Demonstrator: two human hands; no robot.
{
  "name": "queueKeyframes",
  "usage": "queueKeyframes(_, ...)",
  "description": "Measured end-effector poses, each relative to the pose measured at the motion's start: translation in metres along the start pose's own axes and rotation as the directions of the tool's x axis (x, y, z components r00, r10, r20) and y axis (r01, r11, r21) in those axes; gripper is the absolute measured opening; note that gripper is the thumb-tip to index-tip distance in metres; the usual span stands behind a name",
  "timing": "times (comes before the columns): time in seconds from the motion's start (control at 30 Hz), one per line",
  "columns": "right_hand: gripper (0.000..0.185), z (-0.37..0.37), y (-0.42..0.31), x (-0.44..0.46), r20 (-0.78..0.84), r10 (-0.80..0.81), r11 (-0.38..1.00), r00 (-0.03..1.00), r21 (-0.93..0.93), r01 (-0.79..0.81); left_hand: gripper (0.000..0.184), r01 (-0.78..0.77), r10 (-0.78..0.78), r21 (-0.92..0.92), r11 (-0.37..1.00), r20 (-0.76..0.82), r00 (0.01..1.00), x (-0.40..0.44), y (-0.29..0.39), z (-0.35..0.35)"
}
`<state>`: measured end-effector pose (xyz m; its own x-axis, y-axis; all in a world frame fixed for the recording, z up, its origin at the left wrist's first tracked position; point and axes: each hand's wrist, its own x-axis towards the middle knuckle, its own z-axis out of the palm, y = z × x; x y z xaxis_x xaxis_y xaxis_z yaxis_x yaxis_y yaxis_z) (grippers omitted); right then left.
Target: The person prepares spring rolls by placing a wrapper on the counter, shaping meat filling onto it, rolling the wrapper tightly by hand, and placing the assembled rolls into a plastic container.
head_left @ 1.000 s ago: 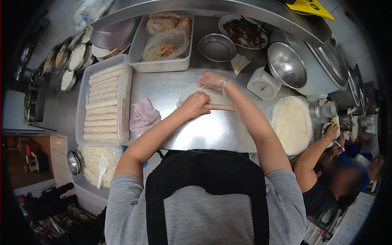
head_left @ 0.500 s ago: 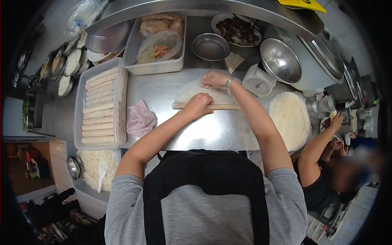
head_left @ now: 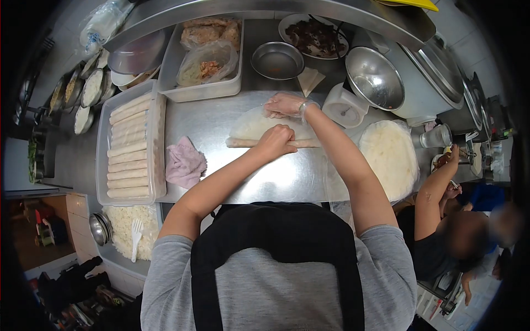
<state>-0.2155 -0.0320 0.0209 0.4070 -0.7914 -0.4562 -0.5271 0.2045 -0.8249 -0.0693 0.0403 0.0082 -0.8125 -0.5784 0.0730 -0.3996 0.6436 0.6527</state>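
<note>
Hands, two. Left hand (head_left: 276,142): bare, fingers curled closed over a slender pale cylindrical roll (head_left: 241,143). Right hand (head_left: 284,105): in a clear plastic glove, fingers bent down onto a translucent white round-edged sheet (head_left: 251,124); whether they pinch it cannot be told. Roll lies along the sheet's near edge, on a silver metal worktop (head_left: 276,185).

Near left: loose off-white food (head_left: 122,223), white plastic fork (head_left: 137,237) lying on it.

Beside left forearm: crumpled pink cloth (head_left: 186,164). Beside right forearm: stack of round off-white sheets (head_left: 389,160).

Left: rectangular clear plastic box (head_left: 160,149) holding a row of slender pale rolls (head_left: 128,165).

Farther: boxy white scale (head_left: 343,107), tilted shiny metal bowl (head_left: 375,78) just beside it; rectangular translucent white tub (head_left: 204,91); round grey metal dish (head_left: 277,62).

Farthest: round white plate (head_left: 285,27) of dark brown food.
</note>
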Motion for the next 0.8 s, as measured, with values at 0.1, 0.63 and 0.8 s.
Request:
queueKeyframes(0.1,0.037,0.0,0.01,0.01,-0.016,-0.006,1.0,1.0,-0.003,0.006,0.029,-0.002,0.002,0.008,1.0,-0.008,1.0,0.002,0.004,0.001)
queueKeyframes(0.63,0.037,-0.001,0.016,0.011,-0.019,-0.063,0.997,0.998,0.038,0.064,0.032,-0.045,0.046,0.044,0.998,-0.031,0.998,0.017,0.024,0.026)
queueKeyframes(0.8,0.034,0.0,0.019,0.013,-0.022,-0.043,0.997,0.999,0.068,0.044,0.033,-0.047,0.047,-0.011,0.999,-0.042,0.998,0.021,0.029,0.031)
